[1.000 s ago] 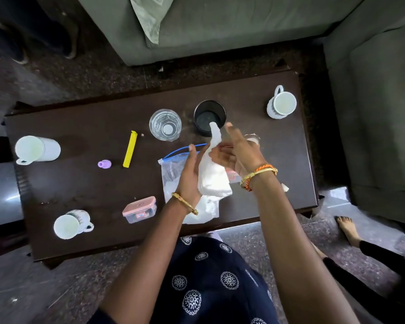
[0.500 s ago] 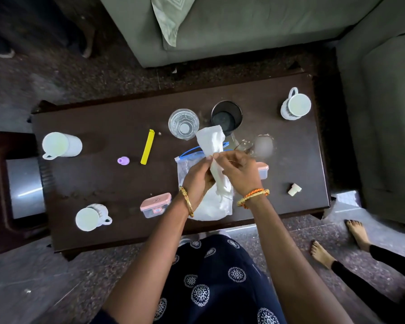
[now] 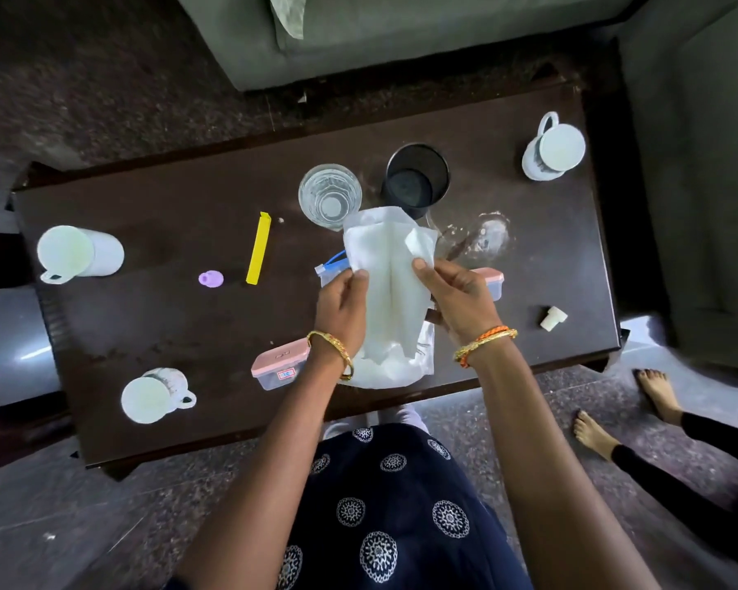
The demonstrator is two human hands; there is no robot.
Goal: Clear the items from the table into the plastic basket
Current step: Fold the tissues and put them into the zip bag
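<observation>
- While both hands hold the white tissue sheet (image 3: 386, 287) spread above the table (image 3: 167, 334), the main hazard is the clear glass (image 3: 330, 196) just beyond the sheet's far edge: a forward sweep could tip it, and whether it holds liquid cannot be told.
- Left hand (image 3: 341, 308): thumb and fingers pinched on the sheet's left edge. Right hand (image 3: 456, 302): pinched on the right edge. Hands are apart, with the sheet stretched between them.
- Secondary hazard: the dark cup (image 3: 416, 181) stands beside the glass, touching the sheet's far corner in this view; a snag there could drag it.
- A wet-looking smear (image 3: 484, 238) lies right of the sheet; judged likely, the sheet is meant for it, and thin tissue may tear if pulled hard.
- Plastic basket: not in view, so its position cannot be stated. No item appears cleared yet.
- Inventory, located from the glass:
- White mugs, three: one far left lying on its side (image 3: 79, 254), one left and toward the person (image 3: 154, 396), one far right (image 3: 552, 149).
- Pink-lidded boxes, two: one toward the person (image 3: 280, 370), one partly hidden behind the right hand (image 3: 493, 281).
- Yellow clip (image 3: 258, 249), one, just left.
- Purple cap (image 3: 211, 278), one, further left.
- White stopper (image 3: 553, 318), one, far right and nearer.
- Zip bag (image 3: 331, 266), one, under the sheet.
</observation>
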